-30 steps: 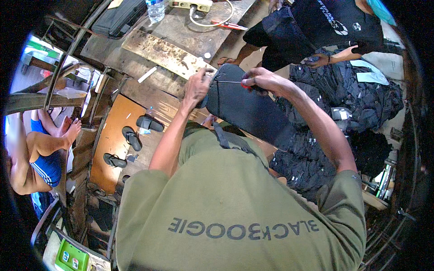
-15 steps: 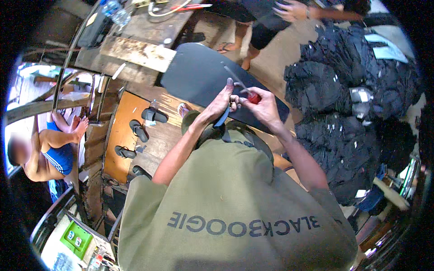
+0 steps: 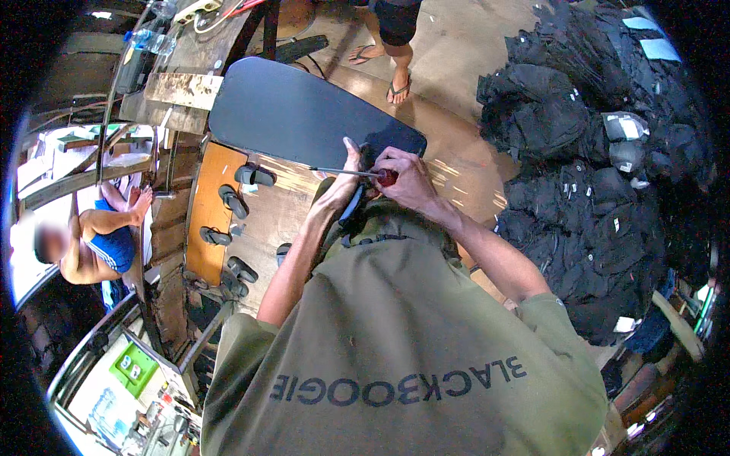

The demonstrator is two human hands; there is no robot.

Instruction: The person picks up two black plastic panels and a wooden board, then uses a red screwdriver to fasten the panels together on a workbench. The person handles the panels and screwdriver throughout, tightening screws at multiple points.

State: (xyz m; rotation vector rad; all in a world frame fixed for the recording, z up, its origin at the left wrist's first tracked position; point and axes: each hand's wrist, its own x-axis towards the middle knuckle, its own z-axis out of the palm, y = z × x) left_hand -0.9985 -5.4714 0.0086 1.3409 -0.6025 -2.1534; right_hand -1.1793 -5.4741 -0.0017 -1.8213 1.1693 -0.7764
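My right hand [image 3: 409, 181] is closed around the red handle of a screwdriver [image 3: 388, 177]. Its thin metal shaft points left and crosses my left hand [image 3: 348, 169]. That hand is close beside the right one, its thumb raised; the other fingers are mostly hidden, curled around something dark that I cannot make out. A blue-grey strip [image 3: 350, 205] hangs by the left wrist, in front of my olive shirt [image 3: 411, 319]. Just beyond both hands lies a long dark board with rounded corners [image 3: 289, 106].
Large heaps of black garments [image 3: 563, 220] cover the right side. A wooden bench [image 3: 182, 90] stands at the upper left, with a plastic bottle [image 3: 156, 42]. Sandals [image 3: 255, 175] lie on the floor at left. Another person's feet [image 3: 399, 83] are beyond the board; someone sits outside at far left [image 3: 106, 243].
The screwdriver has swung from pointing up and away to pointing left across my left hand. Both hands sit lower and nearer my body. The view has shifted, and the person beyond has moved.
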